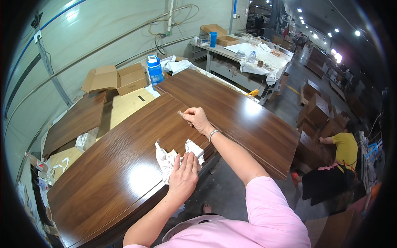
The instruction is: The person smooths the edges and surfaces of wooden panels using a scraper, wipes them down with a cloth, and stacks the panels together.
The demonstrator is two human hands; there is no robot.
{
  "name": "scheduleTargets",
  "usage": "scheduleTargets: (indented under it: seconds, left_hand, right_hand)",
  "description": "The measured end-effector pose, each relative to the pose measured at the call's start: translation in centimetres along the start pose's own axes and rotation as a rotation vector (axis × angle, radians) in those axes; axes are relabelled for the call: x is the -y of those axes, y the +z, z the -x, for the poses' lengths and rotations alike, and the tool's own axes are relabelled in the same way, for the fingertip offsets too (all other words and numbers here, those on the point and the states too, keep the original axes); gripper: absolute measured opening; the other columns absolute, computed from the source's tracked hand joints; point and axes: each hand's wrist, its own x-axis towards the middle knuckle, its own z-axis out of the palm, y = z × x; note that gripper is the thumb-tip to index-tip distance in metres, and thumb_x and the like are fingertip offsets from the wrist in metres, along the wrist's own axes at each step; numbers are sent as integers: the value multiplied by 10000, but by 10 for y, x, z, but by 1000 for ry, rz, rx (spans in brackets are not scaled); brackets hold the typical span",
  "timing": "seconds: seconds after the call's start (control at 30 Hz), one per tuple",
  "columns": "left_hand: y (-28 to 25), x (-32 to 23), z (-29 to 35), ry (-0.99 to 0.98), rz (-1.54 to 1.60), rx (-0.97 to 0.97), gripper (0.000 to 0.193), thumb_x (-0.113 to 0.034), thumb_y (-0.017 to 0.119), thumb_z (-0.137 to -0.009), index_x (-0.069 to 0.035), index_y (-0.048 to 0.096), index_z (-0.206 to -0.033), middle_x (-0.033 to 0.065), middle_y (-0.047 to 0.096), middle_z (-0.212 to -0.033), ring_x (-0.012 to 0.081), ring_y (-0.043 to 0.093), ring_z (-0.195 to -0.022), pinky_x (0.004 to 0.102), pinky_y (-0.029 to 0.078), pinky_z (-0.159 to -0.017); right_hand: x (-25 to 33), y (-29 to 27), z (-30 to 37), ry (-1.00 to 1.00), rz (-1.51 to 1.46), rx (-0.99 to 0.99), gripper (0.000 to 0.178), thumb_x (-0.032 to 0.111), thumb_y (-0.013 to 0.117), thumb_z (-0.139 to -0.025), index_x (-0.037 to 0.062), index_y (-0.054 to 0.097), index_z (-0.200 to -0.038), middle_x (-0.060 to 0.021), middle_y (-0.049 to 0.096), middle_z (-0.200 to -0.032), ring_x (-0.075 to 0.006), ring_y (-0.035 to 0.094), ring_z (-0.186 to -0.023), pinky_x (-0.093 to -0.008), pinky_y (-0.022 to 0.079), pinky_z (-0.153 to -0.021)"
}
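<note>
A long dark-brown wood-grain panel (124, 153) lies in front of me. On its near edge is a crumpled white cloth (164, 159), and my left hand (184, 175) lies on it with fingers stretched out flat. My right hand (197, 119), a bracelet at its wrist, is closed in a pinch just over the panel. Between its fingertips shows a small brownish, partly see-through strip (184, 117); its exact kind is unclear. A second brown panel (231, 111) adjoins the first on the far right side.
Behind the panels stand a blue bottle (155, 71) and an opened cardboard box (130, 78). Another brown board (76, 120) leans at left. Farther back is a cluttered workbench (231, 53). At right, a person in a yellow top (345, 149) bends near cardboard boxes (318, 109).
</note>
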Motion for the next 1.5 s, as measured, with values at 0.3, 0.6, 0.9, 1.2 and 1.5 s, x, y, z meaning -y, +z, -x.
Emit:
scheduleTargets:
  seconds: [0.3,0.6,0.9,1.2,1.5]
  left_hand:
    - [-37,21,78,-104,26,-42,415,-51,597,-765,38,642,-1168,163,623,-1272,286,582,-1222,520,343,-1094]
    - [-75,34,172,-335,-23,-22,336,11,593,-794,-3,652,-1124,153,660,-1225,322,618,-1177,565,273,-1128]
    - [-73,32,176,-374,-14,-17,372,33,595,-762,15,657,-1128,159,658,-1229,335,606,-1193,578,245,-1141]
    - [-70,32,170,-364,-9,-42,360,30,601,-755,20,659,-1110,166,652,-1233,331,609,-1188,577,248,-1138]
    - [-62,23,135,-324,41,-36,346,24,613,-768,29,657,-1111,170,650,-1237,329,613,-1181,578,307,-1100]
  right_hand:
    - [2,2,2,22,-17,16,156,130,697,-823,-20,688,-777,5,568,-583,-58,502,-494,-224,372,-444]
    - [2,2,0,50,-63,29,132,104,688,-826,-26,691,-806,6,567,-602,-58,496,-503,-223,369,-448]
    - [0,2,-1,42,-46,35,122,93,685,-839,-28,693,-837,7,573,-620,-55,492,-512,-220,373,-457]
    - [0,3,-1,41,-68,22,124,95,689,-827,-27,690,-808,1,571,-595,-58,497,-492,-224,369,-437]
    - [1,5,0,28,-50,5,128,98,683,-823,-28,692,-804,-2,572,-593,-60,495,-487,-229,372,-432]
